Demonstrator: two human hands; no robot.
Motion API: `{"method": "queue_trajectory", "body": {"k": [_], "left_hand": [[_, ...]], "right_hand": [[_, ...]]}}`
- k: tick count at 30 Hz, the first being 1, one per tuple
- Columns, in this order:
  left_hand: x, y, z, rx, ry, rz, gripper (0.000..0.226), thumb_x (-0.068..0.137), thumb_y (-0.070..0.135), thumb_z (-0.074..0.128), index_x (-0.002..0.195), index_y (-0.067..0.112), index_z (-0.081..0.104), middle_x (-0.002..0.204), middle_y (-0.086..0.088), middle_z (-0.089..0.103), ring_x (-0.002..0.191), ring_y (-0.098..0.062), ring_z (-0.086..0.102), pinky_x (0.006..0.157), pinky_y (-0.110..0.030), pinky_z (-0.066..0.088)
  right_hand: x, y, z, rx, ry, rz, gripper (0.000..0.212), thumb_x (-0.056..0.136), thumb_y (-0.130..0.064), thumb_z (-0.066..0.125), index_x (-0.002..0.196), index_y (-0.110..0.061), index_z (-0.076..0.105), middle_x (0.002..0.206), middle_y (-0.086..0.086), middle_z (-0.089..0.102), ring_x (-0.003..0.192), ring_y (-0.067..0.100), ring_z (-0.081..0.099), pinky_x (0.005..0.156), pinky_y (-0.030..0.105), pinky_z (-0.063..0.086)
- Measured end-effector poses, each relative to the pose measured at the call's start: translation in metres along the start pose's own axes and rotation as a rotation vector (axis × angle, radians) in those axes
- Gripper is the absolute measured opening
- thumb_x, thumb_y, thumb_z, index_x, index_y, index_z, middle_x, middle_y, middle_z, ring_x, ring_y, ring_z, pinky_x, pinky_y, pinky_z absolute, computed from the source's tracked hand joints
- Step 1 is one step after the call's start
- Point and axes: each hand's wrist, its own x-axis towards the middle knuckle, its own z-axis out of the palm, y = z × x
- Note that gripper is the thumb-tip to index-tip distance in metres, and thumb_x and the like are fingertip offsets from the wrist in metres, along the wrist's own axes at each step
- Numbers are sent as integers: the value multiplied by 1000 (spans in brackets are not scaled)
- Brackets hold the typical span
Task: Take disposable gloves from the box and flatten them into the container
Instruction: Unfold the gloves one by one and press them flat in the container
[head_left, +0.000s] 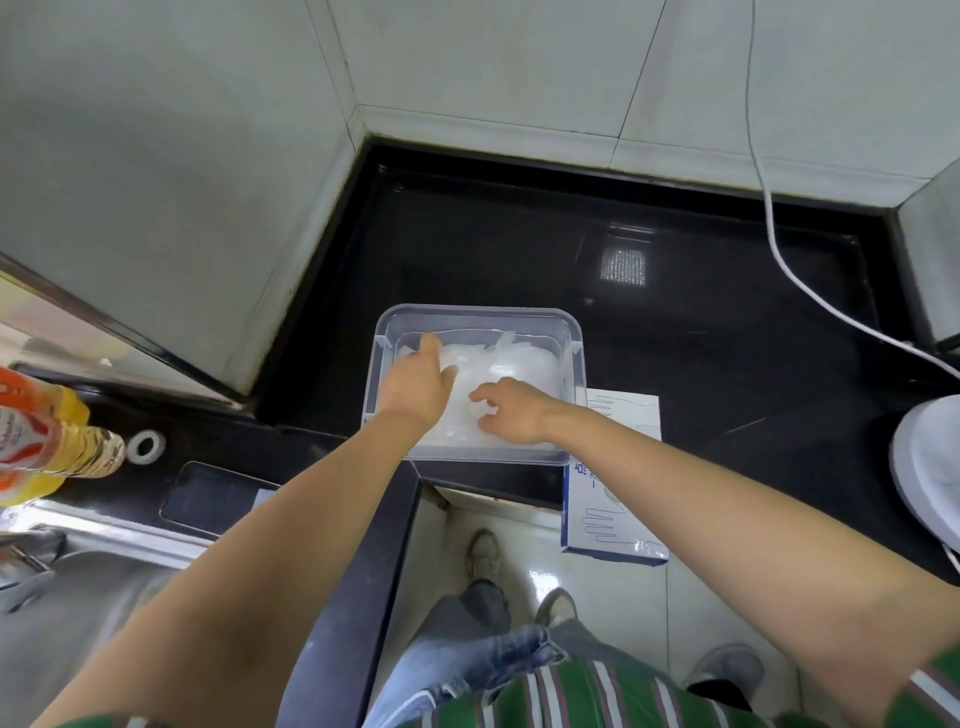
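At frame centre my left hand (415, 382) presses straight-fingered on the clear gloves (501, 364) in the plastic container (478, 312); my right hand (511, 415) bends over them, grip unclear. Best to smooth outward with 2 flat palms.

Both arms stretched forward, left hand (418, 387) flat (palm down), right hand (514, 415) beside it, fingers loosely bent.
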Motion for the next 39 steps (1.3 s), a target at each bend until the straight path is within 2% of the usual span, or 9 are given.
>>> {"method": "queue_trajectory", "body": {"k": [3, 6, 13, 17, 21, 27, 31, 34, 39], "left_hand": [[-1, 0, 6, 207, 164, 42, 53, 92, 24, 62, 138, 13, 37, 137, -13, 43, 119, -28, 51, 98, -31, 45], [0, 10, 3, 216, 364, 249, 42, 82, 2, 65, 121, 13, 54, 122, -10, 52, 105, -25, 52, 83, -28, 42], [13, 6, 19, 21, -460, -4, 60, 87, 26, 69, 139, 22, 37, 123, -11, 52, 91, -22, 53, 74, -29, 47], [19, -2, 25, -24, -442, -22, 78, 81, 22, 76, 143, 28, 28, 132, -13, 38, 91, -24, 49, 73, -29, 46], [25, -9, 26, -20, -459, -34, 86, 79, 20, 78, 145, 32, 24, 136, -13, 30, 90, -26, 50, 76, -32, 52], [27, -15, 25, -25, -517, -18, 75, 89, 29, 68, 149, 31, 22, 143, -15, 25, 102, -30, 58, 83, -32, 54], [21, -8, 21, -70, -262, -18, 43, 96, 27, 55, 138, 23, 47, 137, -12, 47, 105, -26, 58, 80, -28, 46], [14, 8, 11, -164, -21, 30, 23, 95, 19, 50, 109, 18, 68, 110, -7, 68, 90, -26, 63, 71, -29, 46], [-18, 60, -3, -313, 118, 207, 23, 95, 26, 52, 75, 18, 58, 62, 0, 54, 63, -23, 52, 58, -29, 34]], "right_hand": [[7, -2, 2, -43, -16, 56, 55, 102, -28, 48, 154, -19, 30, 153, 10, 24, 131, 30, 44, 110, 33, 36], [10, -2, 2, -106, -54, 122, 56, 102, -30, 48, 153, -14, 30, 153, 12, 16, 128, 30, 46, 107, 33, 40], [15, 2, 0, 78, 46, 44, 43, 99, -21, 54, 141, -16, 48, 140, 10, 44, 117, 26, 54, 96, 28, 43], [14, 6, 1, 59, -161, 103, 53, 99, -23, 52, 149, -16, 34, 142, 6, 46, 116, 25, 54, 88, 31, 52], [18, 14, 4, 67, -92, 166, 64, 99, -22, 50, 155, -21, 17, 141, 10, 40, 101, 26, 56, 70, 28, 54], [20, 17, 4, 18, -132, 208, 71, 99, -30, 51, 157, -24, 10, 152, 11, 28, 113, 28, 51, 82, 32, 48], [19, 14, -7, 87, 148, 40, 47, 100, -23, 52, 145, -16, 44, 139, 9, 52, 122, 27, 54, 99, 32, 44], [7, 17, -27, 314, 481, -84, 23, 98, -13, 52, 110, -14, 72, 97, -2, 70, 89, 17, 64, 84, 29, 49], [-27, 48, -44, 416, 794, -55, 21, 91, -15, 51, 79, -10, 68, 68, 2, 65, 69, 23, 62, 69, 37, 52]]}}
